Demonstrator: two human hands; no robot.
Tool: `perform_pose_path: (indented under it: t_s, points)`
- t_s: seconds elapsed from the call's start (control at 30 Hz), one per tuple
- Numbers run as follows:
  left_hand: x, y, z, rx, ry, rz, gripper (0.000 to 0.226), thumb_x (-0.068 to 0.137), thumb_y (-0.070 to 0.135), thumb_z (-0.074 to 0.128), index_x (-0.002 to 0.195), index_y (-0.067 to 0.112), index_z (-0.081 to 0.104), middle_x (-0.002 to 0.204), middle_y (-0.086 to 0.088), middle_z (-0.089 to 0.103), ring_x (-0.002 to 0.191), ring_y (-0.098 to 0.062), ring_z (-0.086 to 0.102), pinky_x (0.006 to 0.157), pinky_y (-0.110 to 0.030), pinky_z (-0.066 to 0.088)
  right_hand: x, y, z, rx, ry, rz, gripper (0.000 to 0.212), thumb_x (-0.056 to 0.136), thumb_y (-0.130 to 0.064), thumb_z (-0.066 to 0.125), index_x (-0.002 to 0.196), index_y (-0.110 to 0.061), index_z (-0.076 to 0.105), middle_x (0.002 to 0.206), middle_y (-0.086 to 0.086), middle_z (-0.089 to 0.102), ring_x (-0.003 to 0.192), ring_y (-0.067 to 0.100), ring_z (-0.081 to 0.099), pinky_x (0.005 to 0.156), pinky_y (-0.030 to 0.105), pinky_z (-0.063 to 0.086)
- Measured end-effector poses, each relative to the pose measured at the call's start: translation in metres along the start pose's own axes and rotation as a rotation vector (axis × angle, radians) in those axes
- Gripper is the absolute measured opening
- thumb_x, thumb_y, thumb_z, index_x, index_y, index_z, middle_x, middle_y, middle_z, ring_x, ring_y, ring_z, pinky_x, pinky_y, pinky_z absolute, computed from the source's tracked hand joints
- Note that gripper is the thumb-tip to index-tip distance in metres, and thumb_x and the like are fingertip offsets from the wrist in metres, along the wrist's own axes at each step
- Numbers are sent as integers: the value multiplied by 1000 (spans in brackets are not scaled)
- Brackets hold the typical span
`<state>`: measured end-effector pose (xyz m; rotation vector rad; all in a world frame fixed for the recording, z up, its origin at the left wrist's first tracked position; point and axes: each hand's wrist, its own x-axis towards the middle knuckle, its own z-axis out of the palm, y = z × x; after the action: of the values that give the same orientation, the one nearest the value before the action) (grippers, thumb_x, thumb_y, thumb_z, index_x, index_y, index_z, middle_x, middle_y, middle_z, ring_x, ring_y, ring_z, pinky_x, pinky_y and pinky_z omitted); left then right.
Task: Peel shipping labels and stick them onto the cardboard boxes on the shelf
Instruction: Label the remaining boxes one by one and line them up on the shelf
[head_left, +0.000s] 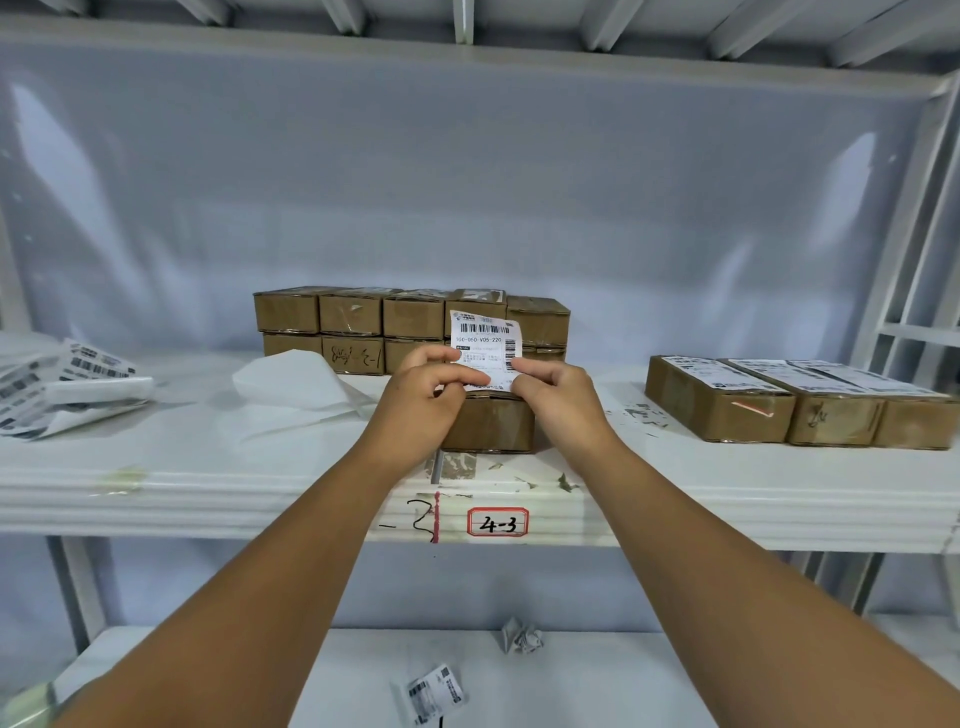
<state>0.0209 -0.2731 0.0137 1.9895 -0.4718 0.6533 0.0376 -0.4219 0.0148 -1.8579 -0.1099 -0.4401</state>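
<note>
Risk we see: with left hand (426, 397) and right hand (558, 395) both pinching the lower edge of the shipping label (483, 340), upright just over the front cardboard box (488, 425) on the shelf (208, 467), its free top could curl over, self-stick or land skewed.

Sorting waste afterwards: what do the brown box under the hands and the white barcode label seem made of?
Brown box: matte cardboard, from its dull tan faces and creased edges. White barcode label: thin paper, probably, since the sheet bows slightly; any coating cannot be told.
</note>
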Motion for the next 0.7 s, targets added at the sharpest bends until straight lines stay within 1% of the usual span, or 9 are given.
perform_pose_path:
  t_s: [0.1,0.17,0.2,0.3,0.37,0.43,0.53,0.6,0.7]
  points:
    - [0,-2,1,13,-8,24,31,94,6,47,96,23,73,121,6,49,114,-2,42,88,-7,32,0,0,0,-8,6,2,58,61,-43,55,116,-27,68,131,3,52,125,16,45,107,38,40]
    - [1,-4,2,36,-43,46,23,95,15,52,102,24,72,124,8,49,116,-1,42,87,-3,30,-1,0,0,-19,10,-8,57,62,-41,55,116,-26,68,130,2,53,127,17,43,108,38,39]
    - [1,-6,3,46,-66,53,22,95,21,53,106,25,71,125,9,48,119,-3,41,92,-6,31,-3,-1,0,-23,11,-19,56,64,-40,56,116,-26,68,129,2,55,127,18,42,108,38,39]
    - [1,-9,5,95,-117,60,26,94,34,53,115,30,66,128,15,43,129,-10,33,110,-32,29,-3,-1,0,-32,20,-40,46,74,-33,60,118,-23,67,125,2,58,129,20,41,108,40,38]
    - [0,-8,5,146,-133,71,28,93,35,53,119,34,63,132,14,40,131,-13,29,113,-38,26,-3,-1,1,-52,29,-50,41,79,-29,61,119,-21,67,126,1,58,129,21,40,108,40,38]
    - [-1,-8,5,193,-145,92,29,93,35,54,121,37,61,137,10,36,131,-15,27,114,-38,23,-4,-3,0,-69,38,-60,40,81,-28,61,120,-20,66,126,-1,58,130,20,40,109,40,37]
    - [-2,-7,6,335,-159,99,33,94,35,53,126,42,55,144,10,28,129,-16,21,110,-29,20,-4,-3,-3,-108,26,-70,39,86,-26,59,124,-19,63,121,-8,48,133,17,32,112,36,31]
    - [-2,-7,6,422,-157,99,36,94,34,52,128,45,52,146,11,26,127,-17,20,107,-28,19,-3,-1,-6,-142,18,-81,39,90,-26,57,128,-19,60,124,-6,45,134,16,26,112,32,28]
    - [-2,-6,6,423,-165,101,36,95,34,51,129,44,51,144,10,30,128,-17,20,106,-26,17,-3,1,-6,-186,18,-106,39,91,-28,55,129,-21,59,132,-4,47,134,15,22,110,31,25]
